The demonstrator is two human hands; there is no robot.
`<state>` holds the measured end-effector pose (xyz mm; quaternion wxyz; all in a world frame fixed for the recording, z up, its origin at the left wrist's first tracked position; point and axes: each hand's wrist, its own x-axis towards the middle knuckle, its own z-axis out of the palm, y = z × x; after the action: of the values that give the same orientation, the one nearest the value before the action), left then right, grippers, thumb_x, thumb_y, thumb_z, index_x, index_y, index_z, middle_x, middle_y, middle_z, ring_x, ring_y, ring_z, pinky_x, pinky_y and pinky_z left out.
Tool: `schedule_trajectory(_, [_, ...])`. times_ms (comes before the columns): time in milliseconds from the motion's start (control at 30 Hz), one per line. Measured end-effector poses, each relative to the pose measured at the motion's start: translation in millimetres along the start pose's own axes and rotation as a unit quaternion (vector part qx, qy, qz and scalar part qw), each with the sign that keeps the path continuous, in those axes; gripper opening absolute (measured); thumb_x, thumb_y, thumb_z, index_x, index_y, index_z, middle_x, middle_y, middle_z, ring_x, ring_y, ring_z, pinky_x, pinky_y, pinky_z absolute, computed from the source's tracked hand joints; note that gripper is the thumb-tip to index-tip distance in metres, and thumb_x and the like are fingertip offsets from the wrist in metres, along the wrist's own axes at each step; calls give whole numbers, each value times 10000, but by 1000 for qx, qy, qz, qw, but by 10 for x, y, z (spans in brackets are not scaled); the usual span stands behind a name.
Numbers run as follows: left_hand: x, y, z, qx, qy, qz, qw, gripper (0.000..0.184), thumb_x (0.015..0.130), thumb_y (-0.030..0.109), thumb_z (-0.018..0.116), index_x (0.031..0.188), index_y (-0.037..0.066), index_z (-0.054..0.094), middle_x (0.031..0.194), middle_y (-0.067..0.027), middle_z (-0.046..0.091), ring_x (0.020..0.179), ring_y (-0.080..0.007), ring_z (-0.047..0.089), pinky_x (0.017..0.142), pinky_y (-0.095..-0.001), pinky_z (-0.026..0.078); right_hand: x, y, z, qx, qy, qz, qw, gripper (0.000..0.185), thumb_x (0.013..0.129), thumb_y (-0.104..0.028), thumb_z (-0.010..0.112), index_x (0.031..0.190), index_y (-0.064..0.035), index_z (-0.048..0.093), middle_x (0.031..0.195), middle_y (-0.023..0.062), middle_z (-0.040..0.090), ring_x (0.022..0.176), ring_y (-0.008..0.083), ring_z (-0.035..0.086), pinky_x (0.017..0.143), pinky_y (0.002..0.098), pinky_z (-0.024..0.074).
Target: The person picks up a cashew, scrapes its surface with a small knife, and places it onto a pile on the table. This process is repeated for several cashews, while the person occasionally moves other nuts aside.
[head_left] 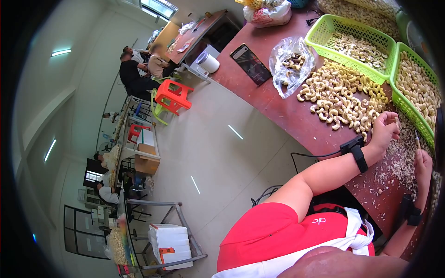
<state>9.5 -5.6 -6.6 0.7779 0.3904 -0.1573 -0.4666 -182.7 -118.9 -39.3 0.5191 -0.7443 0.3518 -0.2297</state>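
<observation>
My left hand (384,131), with a black band on its wrist, is closed in a pinch around a cashew (397,120), mostly hidden by the fingers. Just right of it, my right hand (422,162) grips a small knife (417,141) by its pale handle, the thin tip pointing away from me. Loose cashews (340,95) are heaped on the red-brown table (296,120) beyond my left hand. Crumbs and skin scraps (394,162) cover the tabletop under and around both hands.
Two green baskets, one at the back (320,30) and one at the right (398,95), hold cashews. A clear plastic bag (282,76) with darker pieces and a phone (251,64) lie left of the heap. A red stool (172,96) and seated people are farther off.
</observation>
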Motion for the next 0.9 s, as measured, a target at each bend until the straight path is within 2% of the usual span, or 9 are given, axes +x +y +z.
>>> schedule_trajectory(900, [4,-2,-3,0,-1,-5,1000,277,681,3,468,958,6,457,761,-32,507,572,-85,487,491,-195,423,-31,-115,25,-13,3,4,1000,303,856,-261,410,596,-111,362,487,-79,287,389,2,237,342,175,175])
